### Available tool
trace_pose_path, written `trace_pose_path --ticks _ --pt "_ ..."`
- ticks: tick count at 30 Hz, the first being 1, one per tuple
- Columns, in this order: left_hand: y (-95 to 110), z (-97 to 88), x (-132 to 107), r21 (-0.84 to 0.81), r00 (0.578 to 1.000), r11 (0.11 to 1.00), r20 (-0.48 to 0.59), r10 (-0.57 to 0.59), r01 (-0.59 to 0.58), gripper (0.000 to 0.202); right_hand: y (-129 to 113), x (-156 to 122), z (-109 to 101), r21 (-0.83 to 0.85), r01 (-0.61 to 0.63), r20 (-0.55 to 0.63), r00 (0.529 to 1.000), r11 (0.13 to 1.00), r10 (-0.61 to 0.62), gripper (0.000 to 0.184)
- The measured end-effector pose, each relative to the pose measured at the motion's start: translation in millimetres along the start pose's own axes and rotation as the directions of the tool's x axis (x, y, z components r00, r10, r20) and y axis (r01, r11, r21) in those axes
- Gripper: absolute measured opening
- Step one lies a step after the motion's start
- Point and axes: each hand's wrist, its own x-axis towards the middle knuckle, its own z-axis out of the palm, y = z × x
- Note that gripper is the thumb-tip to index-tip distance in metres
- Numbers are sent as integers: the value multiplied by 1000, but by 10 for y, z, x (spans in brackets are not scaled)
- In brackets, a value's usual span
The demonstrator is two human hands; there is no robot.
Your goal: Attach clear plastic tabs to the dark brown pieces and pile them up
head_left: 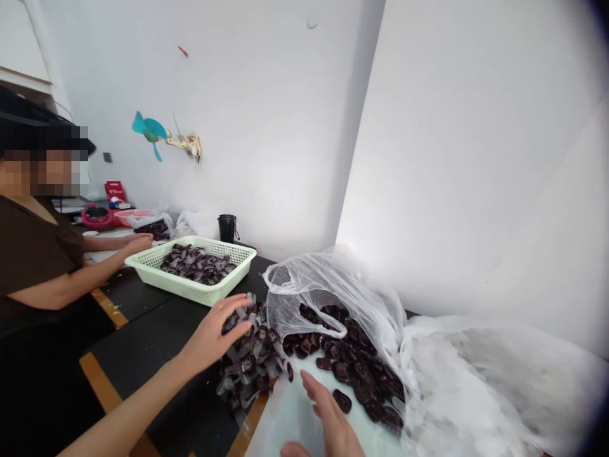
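Observation:
My left hand lies with fingers spread against a heap of dark pieces in clear wrappers on the black table. Lower down, my right hand is flat and open on white plastic sheet, fingers pointing at loose dark brown pieces. Those pieces spill from an open clear plastic bag lying on its side. Neither hand holds anything.
A pale green basket with more wrapped pieces stands further back. A person in a brown top sits at the left, a hand resting by the basket. A black cup, a pink basket and crumpled plastic lie around.

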Motion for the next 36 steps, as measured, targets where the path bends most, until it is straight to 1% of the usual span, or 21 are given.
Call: trace_pose_path --ticks 1,2,3,4,5,6,7,8,9,11,13,16,20,24,27,29,32,34,36 --pt "-84 0 65 -12 998 998 -13 -60 59 47 -36 73 103 -17 32 17 999 999 -32 86" --pt "-171 16 128 -18 996 996 -3 -91 91 49 -72 150 214 -40 61 -4 998 997 -62 91" --pt "-254 47 183 -23 994 994 11 -111 111 50 -104 228 330 -60 88 -13 996 994 -89 99" --pt "-326 88 230 -27 993 992 24 -119 119 52 -133 305 447 -80 87 -33 995 993 -90 107" --pt "-382 136 266 -32 992 992 36 -121 122 53 -156 379 562 -99 83 -9 996 992 -84 117" --pt "-419 186 290 -35 992 992 41 -122 123 54 -176 448 671 -117 55 -15 998 992 -57 123" --pt "-435 233 302 -40 992 992 44 -122 124 55 -193 510 770 -132 43 -40 998 990 -49 125" --pt "-433 272 303 -46 992 991 48 -121 123 54 -208 563 857 -143 57 -56 996 988 -66 125" --pt "-413 302 292 -54 992 991 52 -119 122 54 -223 607 931 -157 61 -98 992 986 -77 126" --pt "-340 334 249 -78 991 990 62 -117 121 52 -255 669 1041 -171 76 -158 982 982 -103 126" --pt "-250 337 194 -104 990 986 62 -126 132 51 -286 708 1103 -173 87 -197 973 981 -121 124" --pt "-138 328 129 -147 987 976 36 -156 159 46 -332 770 1124 -184 110 -238 959 977 -153 118" --pt "-57 349 95 -216 974 955 -51 -220 204 38 -402 899 1079 -186 121 -300 938 975 -173 109" --pt "-15 407 82 -307 948 923 -142 -286 233 30 -477 1006 1032 -158 126 -313 934 979 -171 104" --pt "20 446 76 -378 929 897 -192 -316 227 26 -534 1029 1005 -133 124 -315 935 983 -160 94" --pt "58 446 73 -422 920 881 -217 -327 213 24 -586 1027 975 -117 133 -310 936 984 -164 92" --pt "140 371 102 -465 906 865 -256 -337 190 23 -715 1043 894 -104 152 -305 936 983 -177 94" --pt "193 266 175 -478 898 861 -282 -338 174 24 -841 1106 818 -89 170 -308 932 981 -189 96" --pt "216 127 309 -483 890 861 -307 -336 158 26 -986 1238 741 -67 218 -315 921 974 -228 96"
